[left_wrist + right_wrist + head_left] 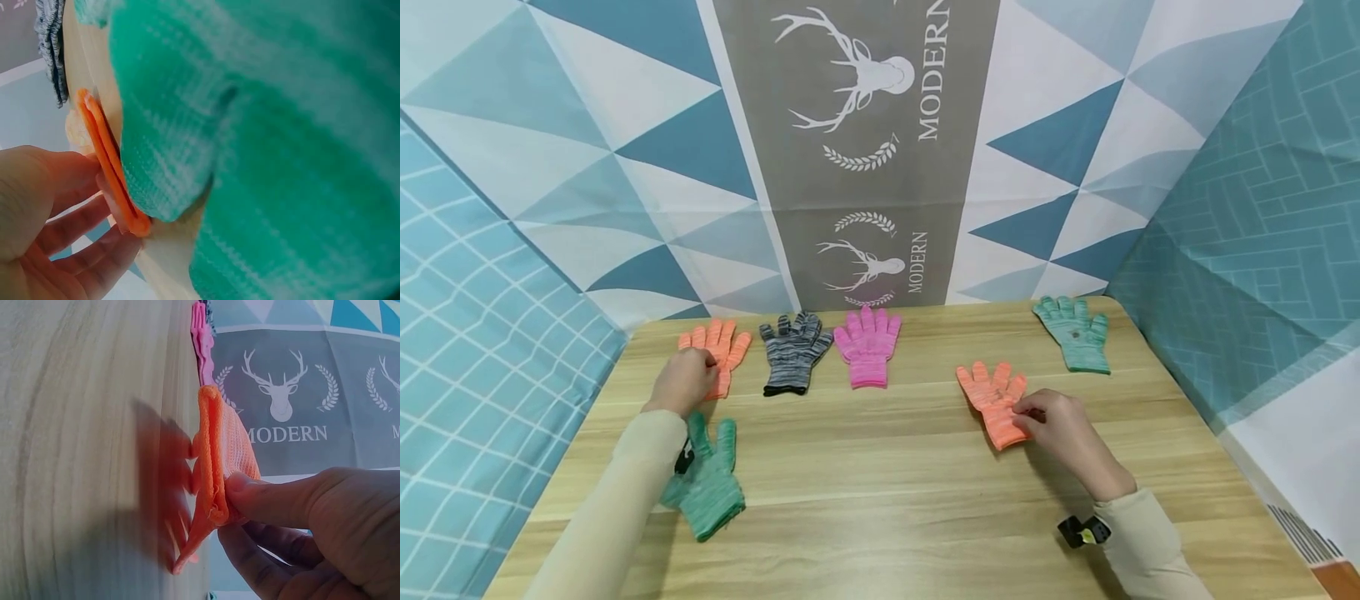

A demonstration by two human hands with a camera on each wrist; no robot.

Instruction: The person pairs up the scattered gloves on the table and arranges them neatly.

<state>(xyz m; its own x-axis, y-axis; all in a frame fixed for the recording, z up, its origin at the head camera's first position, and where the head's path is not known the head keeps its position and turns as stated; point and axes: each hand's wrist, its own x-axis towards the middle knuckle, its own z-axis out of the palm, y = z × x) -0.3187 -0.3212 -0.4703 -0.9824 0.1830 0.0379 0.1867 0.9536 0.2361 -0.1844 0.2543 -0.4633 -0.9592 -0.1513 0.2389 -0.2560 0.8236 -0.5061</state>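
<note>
My left hand (683, 382) is at the back left of the table, pinching the cuff of an orange knit glove (721, 343). In the left wrist view, the fingers lie along that folded orange cuff (112, 165). Between thumb and fingers, my right hand (1063, 429) grips the cuff edge of a second orange glove (996, 400). The right wrist view shows this glove (215, 456) tilted, its cuff raised off the table and its shadow beside it. A green glove (711, 483) lies under the left forearm, partly hidden, and fills much of the left wrist view.
Along the back edge of the wooden table (880, 500) lie a grey-black glove (792, 354), a pink glove (868, 348) and, at the right, another green glove (1077, 335). A patterned cloth (880, 183) hangs behind, with blue tiled cloths at both sides.
</note>
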